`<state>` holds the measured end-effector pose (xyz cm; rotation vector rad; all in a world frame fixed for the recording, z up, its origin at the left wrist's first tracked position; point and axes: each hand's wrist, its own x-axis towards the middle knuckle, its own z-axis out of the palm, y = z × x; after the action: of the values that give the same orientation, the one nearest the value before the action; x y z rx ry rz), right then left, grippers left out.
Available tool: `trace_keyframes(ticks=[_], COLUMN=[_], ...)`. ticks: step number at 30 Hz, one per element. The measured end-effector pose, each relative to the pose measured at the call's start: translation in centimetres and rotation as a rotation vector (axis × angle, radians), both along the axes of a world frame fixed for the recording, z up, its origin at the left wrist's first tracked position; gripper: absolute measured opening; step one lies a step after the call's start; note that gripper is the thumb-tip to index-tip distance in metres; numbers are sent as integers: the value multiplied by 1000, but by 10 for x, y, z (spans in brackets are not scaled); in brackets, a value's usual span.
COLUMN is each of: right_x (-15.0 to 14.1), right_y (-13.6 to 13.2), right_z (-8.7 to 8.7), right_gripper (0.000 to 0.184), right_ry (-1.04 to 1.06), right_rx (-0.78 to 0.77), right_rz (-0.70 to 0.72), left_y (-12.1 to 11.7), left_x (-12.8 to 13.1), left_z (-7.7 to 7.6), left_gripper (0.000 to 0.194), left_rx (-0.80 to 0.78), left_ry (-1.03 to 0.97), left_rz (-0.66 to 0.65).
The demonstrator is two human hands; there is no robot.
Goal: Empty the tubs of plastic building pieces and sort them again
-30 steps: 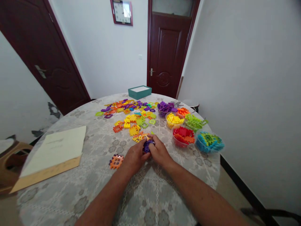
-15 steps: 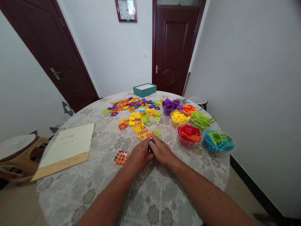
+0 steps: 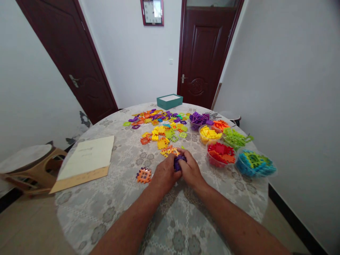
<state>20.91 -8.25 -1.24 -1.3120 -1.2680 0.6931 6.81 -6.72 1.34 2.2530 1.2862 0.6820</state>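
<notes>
Between my two hands is a purple plastic building piece [image 3: 179, 163], partly covered by the fingers. My left hand [image 3: 166, 172] closes on it from the left, and my right hand [image 3: 191, 170] grips it from the right with the thumb across it. Left of my left hand lies an orange windowed square piece [image 3: 143, 175] with purple at its edges. Just beyond my fingertips are orange and yellow interlocking pieces [image 3: 167, 151], partly hidden by the hands.
Loose coloured pieces [image 3: 155, 118] spread over the table's far middle. On the right stand clear tubs of purple, yellow, green, red [image 3: 221, 156] and blue pieces [image 3: 255, 166]. A teal box [image 3: 170, 102] sits at the back, and an open notebook [image 3: 87, 156] on the left.
The view has turned slightly left, so everything sits further right. My hands have shifted their hold, and more of the purple piece shows between them.
</notes>
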Motion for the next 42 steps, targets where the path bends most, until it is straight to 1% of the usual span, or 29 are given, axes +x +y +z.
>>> trace_keyframes(ticks=[4, 7, 11, 13, 18, 21, 25, 29, 31, 33, 35, 37, 38, 40, 42], right_x=[2, 2, 3, 3, 3, 3, 5, 6, 10, 18, 26, 32, 32, 29, 22], right_y=[0, 1, 3, 4, 4, 2, 2, 4, 8, 13, 18, 22, 23, 23, 21], right_z=[-1, -2, -5, -7, -7, -3, -1, -2, -1, -2, -6, -13, -17, -25, -30], right_gripper=[46, 42, 37, 36, 41, 46, 49, 45, 42, 44, 46, 48, 48, 51, 51], right_ry=[-28, -63, -103, -128, -202, -230, -216, -135, -84, -99, -231, -438, -535, -670, -711], right_rx=[32, 31, 15, -3, -16, -11, -12, -11, -21, -9, 36, 52, 24, -81, -141], right_rz=[26, 35, 83, 99, 116, 117, 120, 109, 101, 46, -55, -151, -187, -224, -186], left_y=[0, 0, 1, 2, 3, 5, 8, 11, 13, 15, 19, 22, 24, 29, 34], left_x=[0, 2, 1, 0, -2, -1, 0, -2, -6, -10, -13, -15, -15, -12, -5], left_z=[-5, -9, -10, -10, -13, -16, -16, -12, -9, -4, 3, 13, 17, 26, 31], left_gripper=[49, 52, 55, 60, 61, 61, 62, 52, 49, 49, 49, 51, 51, 52, 51], left_rx=[19, 41, 83, 82, 53, 76, 109, 121, 126, 141, 171, 202, 215, 235, 248], left_ry=[-2, -44, -133, -129, -61, -66, -65, -20, 24, 57, 67, 65, 66, 82, 114], left_rz=[-46, -71, -117, -138, -135, -130, -172, -184, -151, -103, -61, -22, -9, 3, 9])
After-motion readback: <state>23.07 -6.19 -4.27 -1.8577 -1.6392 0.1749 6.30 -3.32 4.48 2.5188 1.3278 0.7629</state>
